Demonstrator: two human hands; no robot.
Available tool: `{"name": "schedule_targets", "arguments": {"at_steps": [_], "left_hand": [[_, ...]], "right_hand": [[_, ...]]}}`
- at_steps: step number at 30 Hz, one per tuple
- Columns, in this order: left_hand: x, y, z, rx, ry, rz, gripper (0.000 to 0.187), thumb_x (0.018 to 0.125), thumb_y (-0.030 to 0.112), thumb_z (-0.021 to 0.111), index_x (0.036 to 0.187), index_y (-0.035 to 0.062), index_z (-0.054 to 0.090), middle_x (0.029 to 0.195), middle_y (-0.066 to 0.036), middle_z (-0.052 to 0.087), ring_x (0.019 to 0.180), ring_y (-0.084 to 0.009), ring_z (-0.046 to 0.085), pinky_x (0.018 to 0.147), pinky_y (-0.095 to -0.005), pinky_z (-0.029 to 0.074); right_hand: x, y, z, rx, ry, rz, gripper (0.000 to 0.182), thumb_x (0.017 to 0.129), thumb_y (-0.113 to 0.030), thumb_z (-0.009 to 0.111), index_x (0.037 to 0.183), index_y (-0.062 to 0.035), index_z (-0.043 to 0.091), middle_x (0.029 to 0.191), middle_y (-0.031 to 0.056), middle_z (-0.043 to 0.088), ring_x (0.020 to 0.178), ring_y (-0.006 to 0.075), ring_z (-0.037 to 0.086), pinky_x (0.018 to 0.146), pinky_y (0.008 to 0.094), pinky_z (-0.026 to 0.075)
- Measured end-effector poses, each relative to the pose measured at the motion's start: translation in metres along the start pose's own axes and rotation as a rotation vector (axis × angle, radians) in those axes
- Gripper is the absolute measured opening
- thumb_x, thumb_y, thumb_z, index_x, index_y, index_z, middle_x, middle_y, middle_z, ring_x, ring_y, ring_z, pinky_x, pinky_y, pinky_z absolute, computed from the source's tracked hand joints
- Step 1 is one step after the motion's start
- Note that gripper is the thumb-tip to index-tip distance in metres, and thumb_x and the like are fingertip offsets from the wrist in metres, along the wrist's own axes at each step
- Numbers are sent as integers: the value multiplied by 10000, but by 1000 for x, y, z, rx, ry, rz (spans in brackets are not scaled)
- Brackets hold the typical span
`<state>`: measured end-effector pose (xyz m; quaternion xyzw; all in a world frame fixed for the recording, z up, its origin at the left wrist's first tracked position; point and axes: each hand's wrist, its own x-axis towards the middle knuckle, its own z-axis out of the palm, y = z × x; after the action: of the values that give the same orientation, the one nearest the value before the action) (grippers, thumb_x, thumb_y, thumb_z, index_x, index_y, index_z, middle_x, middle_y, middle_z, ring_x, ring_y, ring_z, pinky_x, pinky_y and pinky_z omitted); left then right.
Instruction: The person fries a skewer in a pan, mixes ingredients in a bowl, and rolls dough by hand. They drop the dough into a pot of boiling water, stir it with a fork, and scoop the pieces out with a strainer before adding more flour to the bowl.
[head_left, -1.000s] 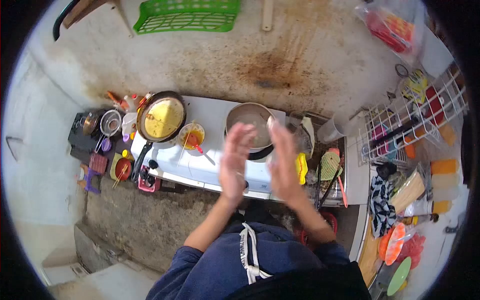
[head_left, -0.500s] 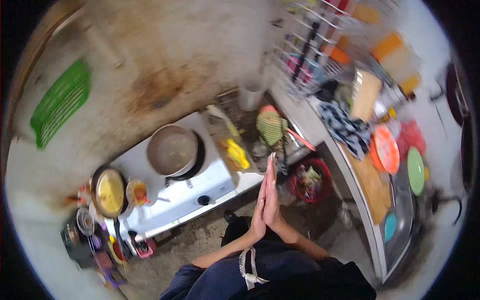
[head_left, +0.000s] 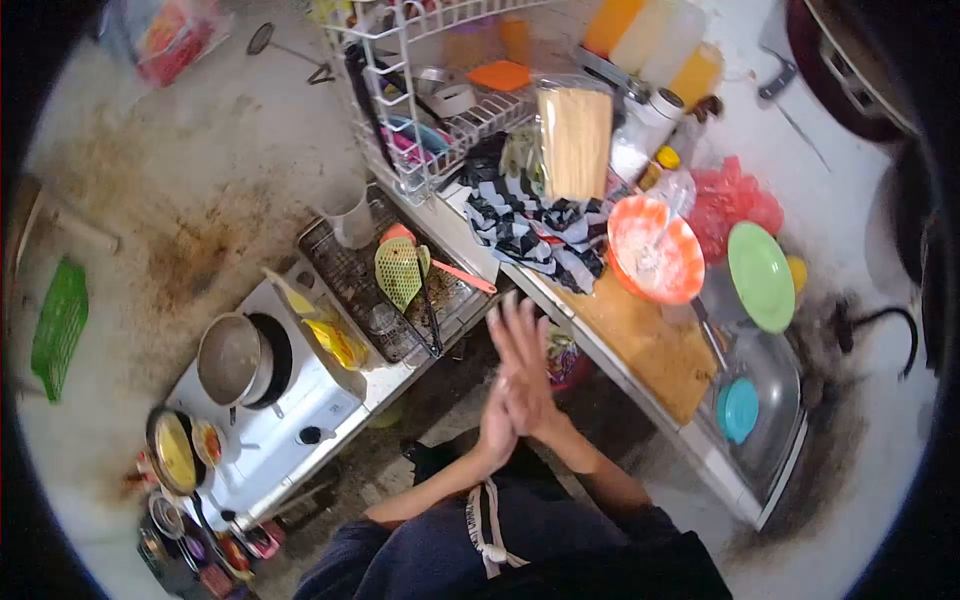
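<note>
In front of my waist my two bare hands touch each other, palm against palm, with nothing seen between them. My right hand stretches its fingers up and away, slightly spread and blurred. Lower and to the left, my left hand lies against the right palm, its fingers partly overlapped. Just beyond the fingertips are the counter edge and a green slotted spatula lying on a dark wire rack. Partly behind my right hand is a bin with scraps in it.
At left, a white stove carries a pot and a pan with yellow food. To the right are a cutting board, an orange-rimmed bowl, a green plate and a sink. A white dish rack stands behind.
My view has turned right, toward the counter and sink. My hands stay together, but the fingers, earlier aligned flat, are now offset, with the left hand lower against the right.
</note>
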<state>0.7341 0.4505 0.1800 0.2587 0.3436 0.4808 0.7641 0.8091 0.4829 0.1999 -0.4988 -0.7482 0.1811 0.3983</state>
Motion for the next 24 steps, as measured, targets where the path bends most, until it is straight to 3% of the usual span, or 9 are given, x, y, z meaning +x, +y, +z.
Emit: {"name": "schedule_targets", "arguments": {"at_steps": [5, 7, 9, 10, 11, 13, 17, 21, 24], "left_hand": [[16, 0, 8, -196, 196, 38, 476, 923, 310, 235, 1291, 8, 239, 1305, -80, 311, 1190, -193, 311, 999, -301, 215], [30, -8, -27, -163, 199, 272, 466, 919, 314, 239, 1289, 31, 255, 1281, -78, 349, 1176, -197, 331, 995, -301, 219], [32, 4, -54, -209, -34, 744, 591, 883, 490, 214, 1337, 112, 221, 1366, -91, 230, 1255, -247, 216, 951, -426, 245], [17, 2, -66, -180, 28, 624, 571, 874, 501, 208, 1343, 176, 181, 1382, -63, 195, 1279, -246, 151, 1004, -469, 111], [8, -10, -76, -182, 55, 643, 571, 874, 501, 208, 1343, 176, 181, 1382, -63, 195, 1279, -246, 151, 1004, -469, 111], [-4, -32, -94, -272, 454, 249, 477, 911, 340, 248, 1302, 66, 242, 1273, -77, 360, 1185, -207, 321, 993, -329, 229], [-43, -19, -81, -48, 176, -10, 509, 880, 342, 359, 1296, 71, 251, 1347, -65, 239, 1220, -213, 272, 988, -402, 240], [-69, -34, -118, 27, 299, 109, 473, 886, 318, 352, 1276, 58, 285, 1330, -73, 285, 1208, -201, 301, 991, -374, 240], [-103, -27, -150, -110, 360, 254, 427, 892, 292, 342, 1244, 51, 325, 1272, -77, 376, 1167, -186, 362, 987, -348, 246]], "right_hand": [[5, 5, 14, 184, -28, 61, 655, 858, -483, 113, 1322, -28, 193, 1388, 148, 128, 1287, 312, 63, 1016, 440, -17], [-7, -15, 43, 409, -133, 141, 656, 864, -462, 102, 1313, 10, 184, 1382, 149, 154, 1286, 308, 73, 1024, 416, 14], [-15, -23, 57, 556, -269, -255, 631, 870, -432, 143, 1310, 17, 181, 1373, 167, 169, 1281, 317, 99, 1026, 407, 18], [-21, -11, 73, 529, -329, -319, 647, 858, -446, 193, 1302, 25, 201, 1362, 193, 179, 1273, 332, 125, 1025, 421, 31], [-22, 1, 86, 546, -355, -331, 647, 858, -446, 193, 1302, 25, 201, 1362, 193, 179, 1273, 332, 125, 1025, 421, 31], [-5, 31, 116, 154, -526, -352, 697, 836, -479, 286, 1290, 44, 205, 1351, 222, 175, 1266, 361, 116, 1021, 445, 54], [37, 96, 202, -157, -317, 110, 814, 730, -321, 586, 1289, 69, 141, 1323, 288, 152, 1243, 400, 143, 1020, 435, 137], [55, 125, 238, -373, -436, 349, 1017, 598, -337, 704, 1287, 77, 82, 1308, 299, 175, 1233, 393, 173, 1021, 414, 155], [49, 127, 249, -342, -267, 375, 995, 571, -249, 731, 1280, 76, 113, 1287, 286, 221, 1201, 383, 239, 1005, 412, 205]]}}
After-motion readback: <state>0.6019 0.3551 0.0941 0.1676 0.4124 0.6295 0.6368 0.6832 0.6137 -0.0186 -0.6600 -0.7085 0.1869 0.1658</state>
